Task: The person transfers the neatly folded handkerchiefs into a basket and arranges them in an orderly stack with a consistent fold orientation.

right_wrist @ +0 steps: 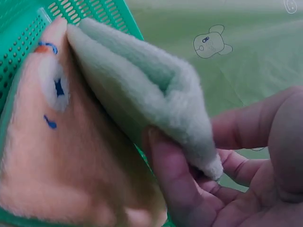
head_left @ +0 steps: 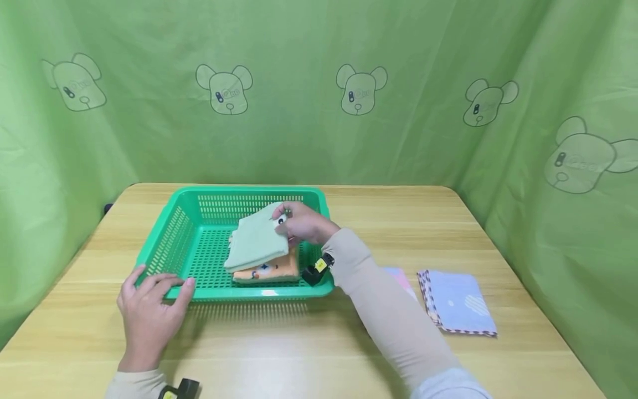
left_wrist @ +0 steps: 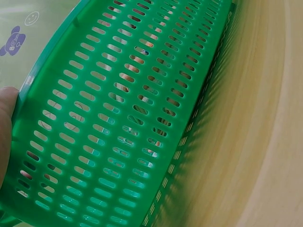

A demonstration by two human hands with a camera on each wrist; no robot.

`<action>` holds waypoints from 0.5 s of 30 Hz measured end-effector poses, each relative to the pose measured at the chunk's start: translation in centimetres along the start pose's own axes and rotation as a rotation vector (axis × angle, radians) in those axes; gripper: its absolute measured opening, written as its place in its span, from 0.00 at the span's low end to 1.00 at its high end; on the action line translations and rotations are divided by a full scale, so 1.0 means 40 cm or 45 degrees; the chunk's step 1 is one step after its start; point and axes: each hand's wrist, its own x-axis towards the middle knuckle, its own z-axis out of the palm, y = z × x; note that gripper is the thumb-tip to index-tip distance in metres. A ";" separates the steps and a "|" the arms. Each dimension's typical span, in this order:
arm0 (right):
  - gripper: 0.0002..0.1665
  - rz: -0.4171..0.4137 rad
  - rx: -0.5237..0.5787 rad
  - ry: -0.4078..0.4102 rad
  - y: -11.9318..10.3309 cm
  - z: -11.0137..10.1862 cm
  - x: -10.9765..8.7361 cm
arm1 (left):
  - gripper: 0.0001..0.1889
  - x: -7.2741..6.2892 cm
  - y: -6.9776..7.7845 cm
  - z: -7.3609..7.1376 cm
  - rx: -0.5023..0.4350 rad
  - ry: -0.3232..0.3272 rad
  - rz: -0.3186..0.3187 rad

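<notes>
Head view: right fingers (head_left: 293,209) pinch a folded, soft-looking mint towel (head_left: 258,238), while left fingers (head_left: 160,286) hold the green basket (head_left: 224,292).

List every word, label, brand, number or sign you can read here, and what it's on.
None reads clearly.
Green curtain: faint letter-like marks on animal faces, too blurred.
Yellow label at the right wrist: too small.
Green basket, pale green towel: no lettering visible.

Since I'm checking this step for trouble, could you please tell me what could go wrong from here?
The right hand pinches the folded pale green towel at one side, so its folds might open. It overlaps the orange towel, so it could slide off or nudge that askew.
</notes>
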 end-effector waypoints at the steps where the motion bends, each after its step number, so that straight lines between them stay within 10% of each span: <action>1: 0.18 0.002 -0.010 -0.002 0.003 -0.002 0.001 | 0.18 0.000 0.000 0.000 0.002 -0.001 0.000; 15: 0.25 -0.017 -0.115 0.003 0.031 -0.016 -0.002 | 0.19 0.000 0.003 -0.002 0.010 -0.004 -0.008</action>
